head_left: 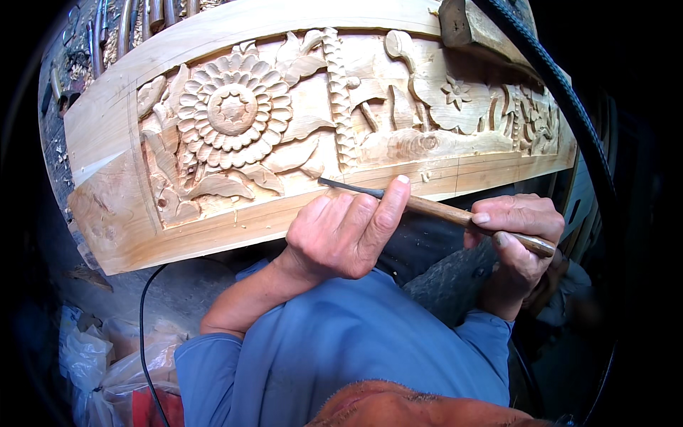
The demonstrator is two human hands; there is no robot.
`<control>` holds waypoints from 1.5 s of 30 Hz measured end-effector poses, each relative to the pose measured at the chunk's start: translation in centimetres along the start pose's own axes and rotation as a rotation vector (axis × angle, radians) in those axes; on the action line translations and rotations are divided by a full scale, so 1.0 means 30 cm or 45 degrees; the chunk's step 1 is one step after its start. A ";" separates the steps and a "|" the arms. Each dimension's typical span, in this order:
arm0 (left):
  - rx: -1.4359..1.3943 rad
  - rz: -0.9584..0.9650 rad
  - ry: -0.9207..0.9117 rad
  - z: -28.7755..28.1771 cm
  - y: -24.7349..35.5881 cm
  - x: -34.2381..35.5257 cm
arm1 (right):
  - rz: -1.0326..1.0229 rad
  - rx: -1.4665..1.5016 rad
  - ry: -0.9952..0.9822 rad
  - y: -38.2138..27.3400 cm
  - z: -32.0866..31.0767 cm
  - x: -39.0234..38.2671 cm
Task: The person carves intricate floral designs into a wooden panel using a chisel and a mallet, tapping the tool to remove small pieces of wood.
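A pale wooden panel point(171, 242) carved in relief lies across the bench, with a large layered flower point(235, 110) on its left part and a twisted rope-like band point(340, 99) near the middle. My right hand point(518, 231) is wrapped round the wooden handle of a carving chisel point(441, 210). The dark blade points left, its tip at the lower edge of the carved area, just below the rope band. At the near edge of the panel, my left hand point(348, 231) has its fingers curled by the chisel's shank, the thumb side against it.
Several more carving tools point(124, 28) lie among wood shavings at the back left. A wooden block point(473, 32) rests on the panel's far edge. A thick dark cable point(562, 85) hangs at the right. Plastic bags point(135, 363) sit on the floor at lower left.
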State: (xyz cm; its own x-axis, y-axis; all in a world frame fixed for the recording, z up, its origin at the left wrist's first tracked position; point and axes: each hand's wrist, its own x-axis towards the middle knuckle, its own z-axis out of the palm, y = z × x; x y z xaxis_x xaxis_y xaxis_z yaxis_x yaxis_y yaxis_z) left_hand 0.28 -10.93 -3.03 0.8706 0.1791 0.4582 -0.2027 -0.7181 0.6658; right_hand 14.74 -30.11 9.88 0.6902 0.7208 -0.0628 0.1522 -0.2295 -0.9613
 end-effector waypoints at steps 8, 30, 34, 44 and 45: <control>0.040 0.004 -0.025 -0.004 0.001 -0.006 | 0.082 0.091 -0.025 0.042 -0.017 -0.017; 0.201 0.139 0.042 -0.007 -0.016 0.012 | 0.110 0.285 -0.072 0.138 -0.035 -0.039; 0.150 0.026 0.091 0.001 -0.001 0.015 | 0.110 0.314 -0.062 0.151 -0.026 -0.035; 0.140 0.126 -0.026 -0.025 -0.009 0.002 | -0.059 0.147 -0.064 0.101 -0.013 -0.025; 0.128 0.127 -0.036 -0.025 -0.010 0.000 | -0.071 0.140 -0.067 0.088 -0.009 -0.022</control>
State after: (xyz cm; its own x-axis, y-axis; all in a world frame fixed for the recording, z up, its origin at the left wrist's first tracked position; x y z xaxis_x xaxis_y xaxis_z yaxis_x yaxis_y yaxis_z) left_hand 0.00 -10.22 -2.77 0.8610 0.0856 0.5013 -0.2439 -0.7954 0.5548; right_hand 14.87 -31.37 7.47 0.6441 0.7646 -0.0198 0.1087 -0.1172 -0.9871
